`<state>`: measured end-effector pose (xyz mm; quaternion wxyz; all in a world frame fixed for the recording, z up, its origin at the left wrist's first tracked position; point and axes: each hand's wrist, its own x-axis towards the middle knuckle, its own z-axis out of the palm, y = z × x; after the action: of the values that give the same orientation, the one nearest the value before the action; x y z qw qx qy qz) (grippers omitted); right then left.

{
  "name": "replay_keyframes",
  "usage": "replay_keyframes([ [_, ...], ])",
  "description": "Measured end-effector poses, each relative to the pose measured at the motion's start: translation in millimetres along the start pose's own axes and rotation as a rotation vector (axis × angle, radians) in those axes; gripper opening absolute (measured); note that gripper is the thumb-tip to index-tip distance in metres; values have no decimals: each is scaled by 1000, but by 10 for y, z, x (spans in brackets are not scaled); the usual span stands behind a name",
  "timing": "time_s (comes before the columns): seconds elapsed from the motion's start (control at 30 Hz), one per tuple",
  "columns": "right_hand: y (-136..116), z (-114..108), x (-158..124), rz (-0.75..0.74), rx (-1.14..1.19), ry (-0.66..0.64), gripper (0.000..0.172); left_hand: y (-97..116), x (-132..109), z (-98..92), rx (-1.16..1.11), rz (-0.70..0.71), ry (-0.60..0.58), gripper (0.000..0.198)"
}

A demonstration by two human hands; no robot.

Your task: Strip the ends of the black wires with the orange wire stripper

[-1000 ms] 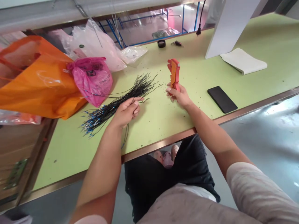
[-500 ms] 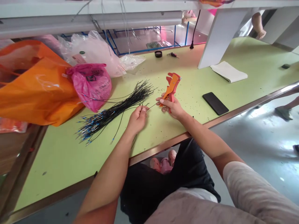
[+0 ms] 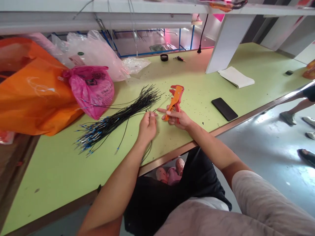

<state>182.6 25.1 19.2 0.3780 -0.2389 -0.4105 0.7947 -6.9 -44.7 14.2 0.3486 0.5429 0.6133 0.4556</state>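
My left hand [image 3: 148, 127] is closed in a pinch on thin black wire [image 3: 149, 148], which trails below the palm toward the table's front edge. In my right hand [image 3: 181, 119] is an orange and red wire stripper [image 3: 177, 95], its jaws pointing up and away from me. The right index finger stretches toward the left fingertips, with a small gap between the hands. Left of them lies a bundle of black wires [image 3: 128, 109] with blue and metal terminals at the near end. One loose wire [image 3: 122, 139] lies apart from it.
A black phone [image 3: 224, 108] and folded white cloth or paper [image 3: 236, 77] lie at right. Orange [image 3: 31, 95], pink [image 3: 94, 88] and clear bags crowd the left. A black tape roll [image 3: 164, 57] sits behind, near a hanging plug [image 3: 199, 49]. Dark scraps dot the green table [image 3: 61, 170].
My right hand and the wire stripper have moved down and nearer my left hand. The wire that stretched between my hands no longer shows there. The view has shifted slightly.
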Motion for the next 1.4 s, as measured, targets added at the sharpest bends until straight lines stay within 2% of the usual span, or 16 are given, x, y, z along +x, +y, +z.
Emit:
replay_keyframes([
  [0.13,-5,3,-5,30,23,-27,48,51,-83,29,485,81,-107,23],
  [0.23,-59,-65,13,32,111,21,46,106,-120,-12,681,112,-242,26],
  [0.33,-103,-115,25,25,185,67,46,132,-129,-110,678,170,-374,30],
  [0.4,-115,-128,21,16,186,74,46,120,-114,-194,613,180,-407,33],
  [0.53,-109,-112,-6,-25,91,42,47,48,-52,-326,436,147,-346,39],
  [0.63,-73,-79,-13,-55,8,19,49,1,-27,-334,393,116,-343,40],
  [0.7,-35,-65,1,-68,-43,37,50,-7,-34,-305,442,119,-370,40],
  [0.8,16,-79,44,-83,-106,123,52,9,-62,-291,635,147,-387,41],
  [0.93,35,-144,92,-73,-158,212,50,25,-66,-435,861,111,-424,46],
  [1.0,48,-162,101,-71,-177,191,49,23,-50,-527,865,80,-472,46],
  [1.07,88,-160,108,-78,-206,113,47,29,-40,-568,802,62,-507,44],
  [1.2,220,-127,132,-94,-284,-53,45,116,-59,-449,710,42,-507,48],
  [1.3,262,-113,145,-111,-300,-56,48,214,-69,-337,709,73,-480,55],
  [1.4,206,-111,138,-135,-248,7,54,267,-55,-413,725,138,-448,55],
])
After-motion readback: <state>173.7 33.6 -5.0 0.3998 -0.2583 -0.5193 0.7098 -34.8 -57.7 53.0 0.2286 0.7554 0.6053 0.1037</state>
